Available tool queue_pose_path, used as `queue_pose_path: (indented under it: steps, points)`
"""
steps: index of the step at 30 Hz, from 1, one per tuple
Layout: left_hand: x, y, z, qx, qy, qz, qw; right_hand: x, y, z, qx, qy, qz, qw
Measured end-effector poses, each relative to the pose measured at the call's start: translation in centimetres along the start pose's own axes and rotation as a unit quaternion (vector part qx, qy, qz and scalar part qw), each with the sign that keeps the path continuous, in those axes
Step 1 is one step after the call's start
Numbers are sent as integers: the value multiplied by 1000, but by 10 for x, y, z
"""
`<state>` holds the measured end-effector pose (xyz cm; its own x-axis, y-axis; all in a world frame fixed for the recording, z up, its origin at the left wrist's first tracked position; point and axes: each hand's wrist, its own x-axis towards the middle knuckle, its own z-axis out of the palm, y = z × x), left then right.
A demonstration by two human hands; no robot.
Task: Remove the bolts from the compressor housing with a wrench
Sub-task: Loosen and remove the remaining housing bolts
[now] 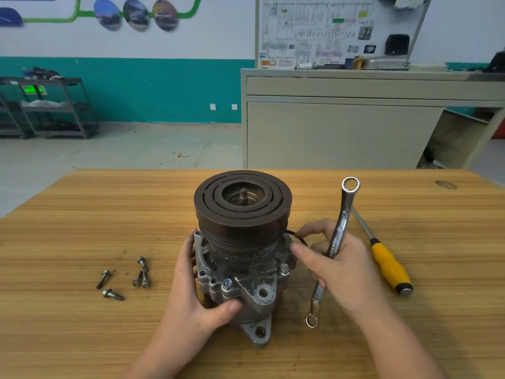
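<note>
A grey compressor [246,280] with a dark pulley [242,201] on top stands upright on the wooden table [82,214]. My left hand [191,294] grips the housing's left side, thumb across its front. My right hand [336,266] holds a double-ended ring wrench [338,233], tilted nearly upright, while its thumb and forefinger touch a bolt on the housing's right side; that bolt is mostly hidden. Two bolts still sit in the front flange, a blue-marked bolt [227,284] and a bolt at the right [284,268]. Several loose bolts [124,277] lie on the table to the left.
A yellow-handled screwdriver [389,265] lies on the table right of my right hand. A thin black wire [296,236] comes out from under the pulley. Beyond the table stand a beige workbench [341,127] and a metal shelf rack [52,108].
</note>
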<state>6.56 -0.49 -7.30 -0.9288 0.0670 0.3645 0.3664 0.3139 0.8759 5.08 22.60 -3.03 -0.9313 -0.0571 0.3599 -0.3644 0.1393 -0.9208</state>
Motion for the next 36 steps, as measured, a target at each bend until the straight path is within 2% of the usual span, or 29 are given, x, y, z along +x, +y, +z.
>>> queue_pose_path:
  steps: [36]
  points:
    - [-1, 4, 0, -18, -5, -6, 1000, -2, -2, 0, 0, -13, -6, 1000]
